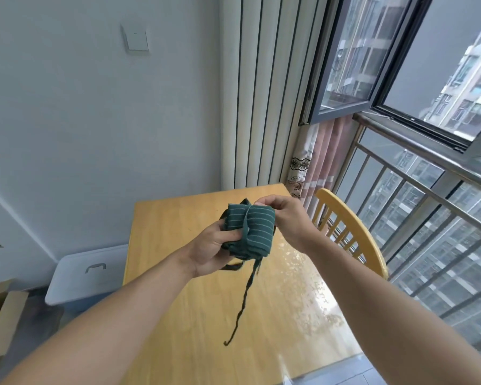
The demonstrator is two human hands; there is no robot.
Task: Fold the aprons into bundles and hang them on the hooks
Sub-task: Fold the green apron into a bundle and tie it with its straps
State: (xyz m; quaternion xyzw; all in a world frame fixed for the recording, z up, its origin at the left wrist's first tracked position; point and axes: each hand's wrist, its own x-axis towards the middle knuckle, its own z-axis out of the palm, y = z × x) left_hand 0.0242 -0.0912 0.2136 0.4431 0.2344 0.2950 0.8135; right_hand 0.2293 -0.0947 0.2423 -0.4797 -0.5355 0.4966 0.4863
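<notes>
Above the wooden table (178, 315), held up in the air and not touching it, sits a dark green apron (249, 232) with thin pale stripes, folded down into a compact, roughly square bundle. One strap (246, 220) runs around its middle from top to bottom like a band.

From the 8 o'clock side of the bundle the left hand (210, 251) grips it, thumb laid across the striped front and the other fingers wrapped behind (their tips are hidden by the cloth). From 2 o'clock the right hand (286, 220) reaches to the bundle's top edge, where thumb and forefinger are pressed together, pinching the strap just where it crosses the fold; the remaining fingers are curled in behind.

A loose tie (246, 295) hangs from the bundle's underside toward 6 o'clock, twisted along its length and curling at the free end well above the tabletop. A short dark loop of strap shows just under the left palm.

Beyond the bundle, at 3 o'clock, a yellow wooden chair (353, 232) stands against the table's right side. Farther that way are a metal railing (417, 190) and an open window (353, 59), with a patterned curtain (314, 162) at 1 o'clock. At 9 o'clock, on the floor, rests a pale lidded storage box (86, 276), and a cardboard box (0, 323) is at the picture's left edge. A wall switch (136, 39) is mounted at 11 o'clock.
</notes>
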